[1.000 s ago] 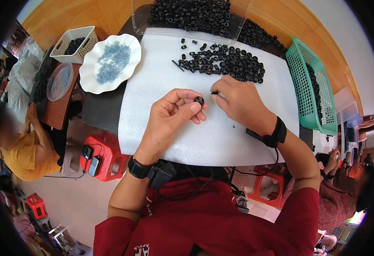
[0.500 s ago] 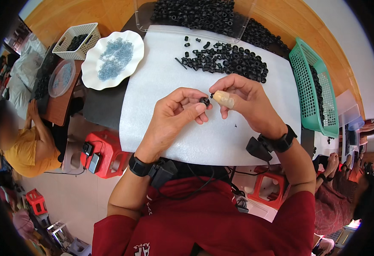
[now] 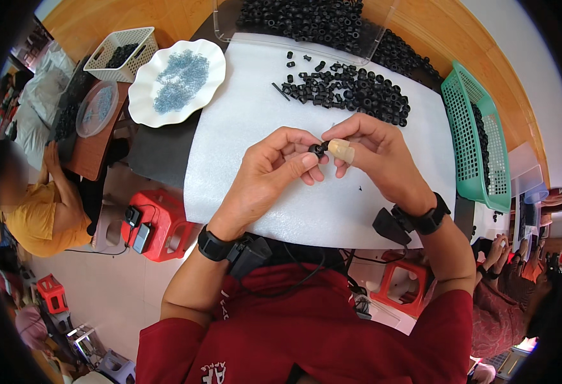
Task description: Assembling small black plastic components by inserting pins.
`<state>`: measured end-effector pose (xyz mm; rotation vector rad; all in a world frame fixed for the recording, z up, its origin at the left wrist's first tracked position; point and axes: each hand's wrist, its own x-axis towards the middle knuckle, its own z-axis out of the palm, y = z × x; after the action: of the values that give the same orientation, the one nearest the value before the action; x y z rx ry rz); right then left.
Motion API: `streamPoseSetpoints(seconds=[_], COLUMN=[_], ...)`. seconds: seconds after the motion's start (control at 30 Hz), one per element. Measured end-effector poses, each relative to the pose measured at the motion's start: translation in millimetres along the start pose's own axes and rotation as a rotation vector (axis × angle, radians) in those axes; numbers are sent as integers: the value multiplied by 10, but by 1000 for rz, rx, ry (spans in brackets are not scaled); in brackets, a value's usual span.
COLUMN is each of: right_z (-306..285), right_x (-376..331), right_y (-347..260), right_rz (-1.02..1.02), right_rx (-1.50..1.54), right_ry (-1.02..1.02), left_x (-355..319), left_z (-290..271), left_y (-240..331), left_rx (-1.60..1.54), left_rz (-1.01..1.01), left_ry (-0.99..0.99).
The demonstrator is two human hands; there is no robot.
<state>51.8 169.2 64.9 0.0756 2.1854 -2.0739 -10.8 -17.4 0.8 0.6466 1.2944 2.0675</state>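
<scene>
The left hand (image 3: 271, 165) holds a small round black part (image 3: 317, 151) pinched between thumb and fingers, above the middle of the white sheet (image 3: 249, 221). The right hand (image 3: 375, 148), with a pale covering (image 3: 341, 150) on what looks like the thumb, is also closed in a pinch, and its fingertips grip a tiny dark piece (image 3: 325, 145) against this part. The two pieces seem to be touching, but whether they are already joined, I cannot tell, because the fingers hide much of them. Farther on the sheet, many loose black pieces (image 3: 383, 96) lie untouched, and a bigger black heap (image 3: 300, 19) is beyond them; I cannot see if any there is already fitted. On the left, bluish clear bits (image 3: 188, 73) lie in a wavy white plate (image 3: 141, 96), and on the right a green basket (image 3: 500, 203) holds further dark pieces (image 3: 479, 131), both apart from the hands.
</scene>
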Motion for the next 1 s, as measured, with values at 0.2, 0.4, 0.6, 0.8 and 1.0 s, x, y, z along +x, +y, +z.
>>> streamPoseSetpoints(seconds=[0.2,0.4,0.6,0.8,1.0], right_z=[38,56,10,-55,-133], right_x=[2,4,1,13,83], right_y=[21,100,37,-99,-73], right_rz=[-40,-181,-356,28,116], right_rx=[-56,-328,-594,-315,-173], right_ry=[32,90,15,-113,-175], left_x=[0,5,-1,-19,-15], left_z=[-3,7,2,-7,-3], left_y=[-13,-30,-38,-12,8], left_rx=[-2,23,63,93,111], left_rz=[-14,1,-4,-22,-37], left_ry=[-9,-3,-20,-20,-46])
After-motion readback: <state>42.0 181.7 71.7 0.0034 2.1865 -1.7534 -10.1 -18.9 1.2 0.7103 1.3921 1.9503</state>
